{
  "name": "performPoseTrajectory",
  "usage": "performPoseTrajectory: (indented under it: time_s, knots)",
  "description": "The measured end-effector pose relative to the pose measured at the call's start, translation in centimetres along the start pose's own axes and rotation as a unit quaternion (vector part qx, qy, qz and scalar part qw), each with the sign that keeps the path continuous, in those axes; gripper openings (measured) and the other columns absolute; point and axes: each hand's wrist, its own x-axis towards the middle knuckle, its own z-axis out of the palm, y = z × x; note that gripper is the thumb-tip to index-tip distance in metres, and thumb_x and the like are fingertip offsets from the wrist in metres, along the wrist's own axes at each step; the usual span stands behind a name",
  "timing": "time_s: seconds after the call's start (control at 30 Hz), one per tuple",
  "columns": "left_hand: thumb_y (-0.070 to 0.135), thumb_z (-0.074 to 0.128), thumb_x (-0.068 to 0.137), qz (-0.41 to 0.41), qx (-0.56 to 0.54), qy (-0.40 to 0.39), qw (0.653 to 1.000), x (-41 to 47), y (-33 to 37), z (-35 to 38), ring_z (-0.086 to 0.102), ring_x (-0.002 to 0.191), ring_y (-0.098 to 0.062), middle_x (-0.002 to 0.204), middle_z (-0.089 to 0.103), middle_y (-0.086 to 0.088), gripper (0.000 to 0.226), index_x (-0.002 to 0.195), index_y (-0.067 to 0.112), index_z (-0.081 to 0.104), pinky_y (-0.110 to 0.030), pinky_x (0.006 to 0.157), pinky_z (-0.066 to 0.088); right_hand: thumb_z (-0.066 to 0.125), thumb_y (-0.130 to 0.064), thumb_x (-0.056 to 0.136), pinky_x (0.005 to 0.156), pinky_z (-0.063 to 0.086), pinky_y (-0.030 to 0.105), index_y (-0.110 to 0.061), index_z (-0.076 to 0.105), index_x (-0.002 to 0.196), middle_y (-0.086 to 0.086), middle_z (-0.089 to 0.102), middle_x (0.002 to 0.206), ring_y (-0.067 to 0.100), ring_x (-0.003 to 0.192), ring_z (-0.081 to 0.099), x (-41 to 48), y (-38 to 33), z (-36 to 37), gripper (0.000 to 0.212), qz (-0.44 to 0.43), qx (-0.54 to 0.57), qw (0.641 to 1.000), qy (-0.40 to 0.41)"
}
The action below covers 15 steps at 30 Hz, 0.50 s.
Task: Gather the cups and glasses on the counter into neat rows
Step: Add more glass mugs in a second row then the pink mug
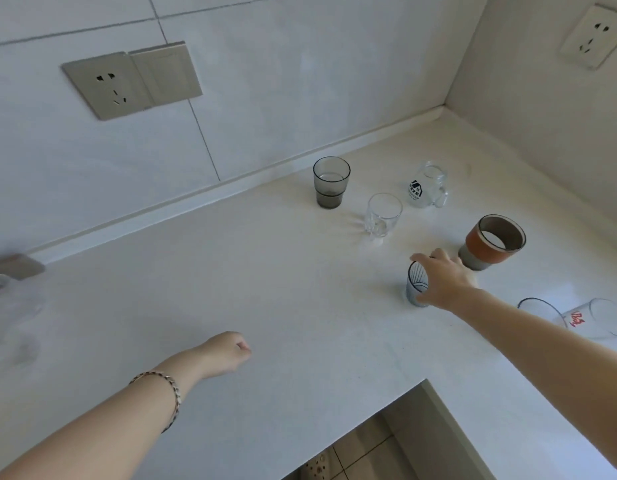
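Glass cup [414,284] between right fingers [425,260]

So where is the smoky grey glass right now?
Head view, right of centre: the smoky grey glass stands upright near the backsplash ledge, with the small clear glass just to its front right.

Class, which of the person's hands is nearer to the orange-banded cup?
Right. The right hand grips the line-patterned glass just beside the orange-banded cup; the left hand is curled, far off to the cup's left.
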Motion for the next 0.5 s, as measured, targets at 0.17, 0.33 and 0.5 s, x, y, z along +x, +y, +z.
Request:
performPoseTrajectory:
  time_s: [0.17,0.33,0.5]
  knots:
    - [0.014,0.041,0.084,-0.023,-0.035,0.021,0.999,-3.1,-4.9,-2.0,0.045,0.073,-0.019,0.082,0.052,-0.005,0.024,0.063,0.025,0.042,-0.024,0.063,0.035,0.07,-0.039,0.073,0.094,0.046,0.035,-0.035,0.029,0.141,0.005,0.039,0.134,0.028,0.121,0.047,-1.9,-10.4,-0.5,0.08,-0.126,-0.027,0.991,-0.029]
    - [0.017,0.043,0.087,-0.06,-0.095,0.063,0.992,-7.2,-13.5,-4.1,0.055,0.078,-0.019,0.087,0.059,-0.003,0.018,0.071,0.024,0.049,-0.022,0.062,0.038,0.07,-0.039,0.073,0.095,0.044,0.034,-0.035,0.03,0.142,0.004,0.039,0.134,0.027,0.12,0.049,-5.1,-23.2,0.6,0.08,-0.239,-0.055,0.969,-0.035]
    - [0.019,0.042,0.085,-0.093,-0.129,0.09,0.983,-12.0,-25.9,-5.6,0.054,0.073,-0.02,0.078,0.057,-0.002,0.016,0.071,0.024,0.048,-0.024,0.068,0.039,0.071,-0.04,0.072,0.097,0.045,0.035,-0.029,0.027,0.144,0.001,0.038,0.138,0.026,0.122,0.047,-10.1,-36.9,3.4,0.085,-0.321,-0.07,0.944,-0.029]
